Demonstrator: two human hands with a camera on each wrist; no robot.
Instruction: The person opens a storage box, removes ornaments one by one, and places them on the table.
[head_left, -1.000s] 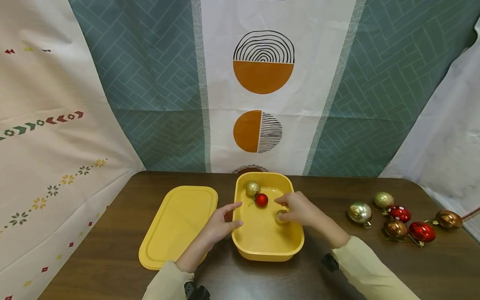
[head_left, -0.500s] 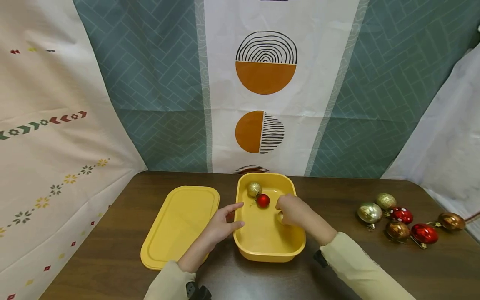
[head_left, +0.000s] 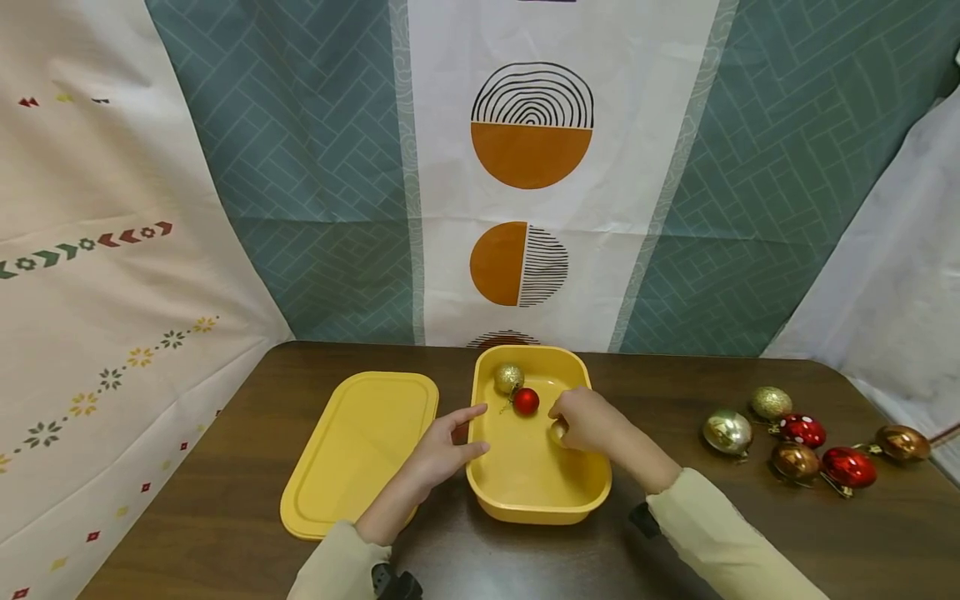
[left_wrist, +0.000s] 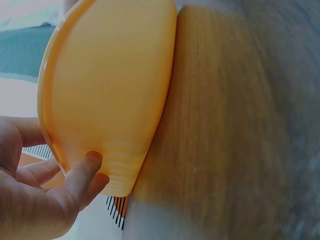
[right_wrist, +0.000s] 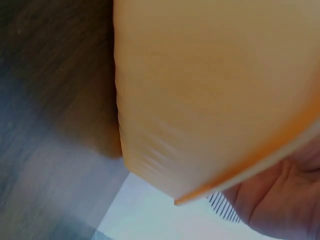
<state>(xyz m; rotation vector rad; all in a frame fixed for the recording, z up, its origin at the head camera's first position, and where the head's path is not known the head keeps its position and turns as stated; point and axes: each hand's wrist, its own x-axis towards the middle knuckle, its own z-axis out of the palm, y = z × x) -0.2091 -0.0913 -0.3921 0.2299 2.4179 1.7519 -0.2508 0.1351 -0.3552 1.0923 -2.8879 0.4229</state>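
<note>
A yellow plastic box (head_left: 525,475) stands in the middle of the table in the head view. At its left wall, my left hand (head_left: 438,450) straddles the rim, thumb and index finger over it; in the left wrist view other fingers (left_wrist: 82,175) lie against the outer wall. Inside the box, my right hand (head_left: 592,423) reaches over the right rim and holds a gold bauble (head_left: 557,431), its far side hidden by the fingers. Farther back in the box lie a gold glitter bauble (head_left: 508,378) and a small red bauble (head_left: 527,402), close together.
A flat yellow lid (head_left: 360,450) lies left of the box. Several baubles rest on the right of the table (head_left: 645,383), among them a pale gold one (head_left: 727,432), a shiny red one (head_left: 848,467) and a brown one (head_left: 902,442). A patterned cloth hangs behind.
My right hand's fingers have curled lower around the gold bauble. On the right, the pale gold bauble has rolled to the right and then partly back. The left hand keeps its place.
</note>
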